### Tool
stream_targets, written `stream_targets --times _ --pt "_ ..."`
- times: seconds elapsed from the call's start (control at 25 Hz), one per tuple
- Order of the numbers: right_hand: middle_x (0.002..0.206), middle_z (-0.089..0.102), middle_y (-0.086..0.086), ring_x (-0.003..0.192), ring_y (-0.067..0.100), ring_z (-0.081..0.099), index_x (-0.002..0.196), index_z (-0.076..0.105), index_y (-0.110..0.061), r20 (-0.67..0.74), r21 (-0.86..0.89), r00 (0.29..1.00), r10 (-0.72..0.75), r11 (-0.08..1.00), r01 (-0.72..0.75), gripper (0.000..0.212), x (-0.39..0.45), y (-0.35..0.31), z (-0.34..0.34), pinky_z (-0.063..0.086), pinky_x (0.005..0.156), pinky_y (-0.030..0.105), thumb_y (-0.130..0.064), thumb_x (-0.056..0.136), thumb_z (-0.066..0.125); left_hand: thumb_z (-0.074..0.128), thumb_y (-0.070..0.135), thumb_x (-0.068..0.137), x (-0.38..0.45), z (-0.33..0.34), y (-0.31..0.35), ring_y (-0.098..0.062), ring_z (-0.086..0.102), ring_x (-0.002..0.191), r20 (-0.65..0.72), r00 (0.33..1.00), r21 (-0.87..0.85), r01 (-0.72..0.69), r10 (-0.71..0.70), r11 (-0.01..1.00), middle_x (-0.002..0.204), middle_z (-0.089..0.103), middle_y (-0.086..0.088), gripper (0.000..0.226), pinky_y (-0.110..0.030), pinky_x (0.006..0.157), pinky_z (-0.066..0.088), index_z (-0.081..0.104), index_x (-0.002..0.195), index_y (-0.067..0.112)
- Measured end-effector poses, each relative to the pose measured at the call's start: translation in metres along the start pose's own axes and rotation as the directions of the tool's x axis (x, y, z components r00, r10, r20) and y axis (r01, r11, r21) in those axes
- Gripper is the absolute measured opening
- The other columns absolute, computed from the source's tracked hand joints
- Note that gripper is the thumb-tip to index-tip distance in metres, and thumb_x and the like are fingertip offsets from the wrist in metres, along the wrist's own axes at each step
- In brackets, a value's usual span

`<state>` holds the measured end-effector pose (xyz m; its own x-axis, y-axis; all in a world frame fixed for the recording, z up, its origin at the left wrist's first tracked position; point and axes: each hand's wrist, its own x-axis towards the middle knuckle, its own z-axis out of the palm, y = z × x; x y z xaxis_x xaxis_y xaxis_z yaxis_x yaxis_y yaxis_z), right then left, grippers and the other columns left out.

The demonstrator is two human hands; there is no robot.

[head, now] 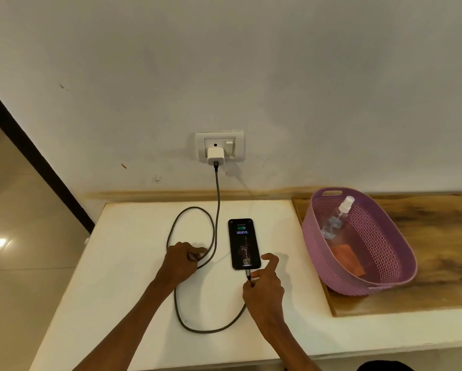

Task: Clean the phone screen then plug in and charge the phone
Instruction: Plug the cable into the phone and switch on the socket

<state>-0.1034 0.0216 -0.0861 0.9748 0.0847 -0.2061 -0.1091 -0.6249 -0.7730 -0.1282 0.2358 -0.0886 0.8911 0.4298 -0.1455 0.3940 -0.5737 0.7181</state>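
The right hand [264, 283] pinches the connector [248, 275] at the near end of the phone [244, 243], with the index finger stretched beside its corner. The left hand [183, 259] rests loosely curled on the cable [216, 215] loop, just left of the phone. The phone lies flat, its long axis pointing away from the hands to the wall charger [215, 155], and the lit screen shows a battery symbol, so charging seems begun. The right hand is nearer. Far right stands a basket [318, 253] with a spray bottle [336, 219].
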Motion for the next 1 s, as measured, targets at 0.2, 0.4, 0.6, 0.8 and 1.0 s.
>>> stream_targets --times 0.2,0.4,0.6,0.8,1.0 --pt "0.107 0.064 0.005 0.085 0.016 0.065 0.129 0.026 -0.028 -0.017 0.0 0.999 -0.029 1.0 0.029 0.068 0.01 -0.005 0.003 0.058 0.08 0.031 -0.002 0.08 0.067 0.056 -0.008 0.081 0.003 0.001 0.007 -0.017 0.063 0.105 0.037 0.999 -0.011 0.019 -0.019 1.0 0.104 0.071 -0.005 0.044 -0.016 0.093 0.044 0.074 0.111 0.018" --pt "0.108 0.064 0.005 0.085 0.015 0.065 0.129 0.028 -0.027 0.0 0.018 0.999 -0.032 0.999 0.032 0.068 0.018 -0.008 0.004 0.059 0.08 0.031 -0.001 0.08 0.068 0.059 -0.006 0.081 0.004 0.002 0.011 -0.018 0.066 0.102 0.048 0.999 -0.019 0.024 -0.023 1.0 0.103 0.072 -0.005 0.039 -0.017 0.093 0.047 0.076 0.106 0.017" --pt "0.108 0.063 0.004 0.093 0.016 0.064 0.129 0.034 -0.022 0.034 -0.011 0.998 -0.043 0.999 0.043 0.062 0.028 -0.007 -0.004 0.055 0.087 0.033 -0.009 0.081 0.071 0.063 0.013 0.091 0.007 0.0 0.016 -0.018 0.069 0.096 -0.005 0.996 -0.041 0.09 -0.09 0.995 0.107 0.075 -0.004 0.019 -0.018 0.083 0.05 0.078 0.101 0.019" --pt "0.115 0.063 0.006 0.095 0.013 0.061 0.13 0.035 -0.02 0.045 -0.026 0.999 -0.025 0.999 0.026 0.06 0.034 -0.008 -0.012 0.048 0.088 0.028 -0.022 0.083 0.072 0.044 0.036 0.102 0.019 -0.026 0.083 -0.029 0.072 0.09 -0.082 0.987 -0.572 0.068 -0.14 0.818 0.099 0.075 -0.011 0.039 -0.042 0.088 0.056 0.069 0.111 0.008" --pt "0.144 0.045 0.01 0.125 0.024 0.053 0.147 0.019 -0.013 0.137 -0.148 0.99 0.02 0.989 0.001 0.087 0.028 -0.012 -0.008 0.041 0.104 0.035 -0.032 0.081 0.073 0.043 0.039 0.102 0.008 -0.031 0.115 -0.018 0.065 0.061 -0.078 0.997 -0.674 -0.055 0.003 0.737 0.081 0.073 -0.011 0.039 -0.025 0.054 0.051 0.069 0.107 0.011"
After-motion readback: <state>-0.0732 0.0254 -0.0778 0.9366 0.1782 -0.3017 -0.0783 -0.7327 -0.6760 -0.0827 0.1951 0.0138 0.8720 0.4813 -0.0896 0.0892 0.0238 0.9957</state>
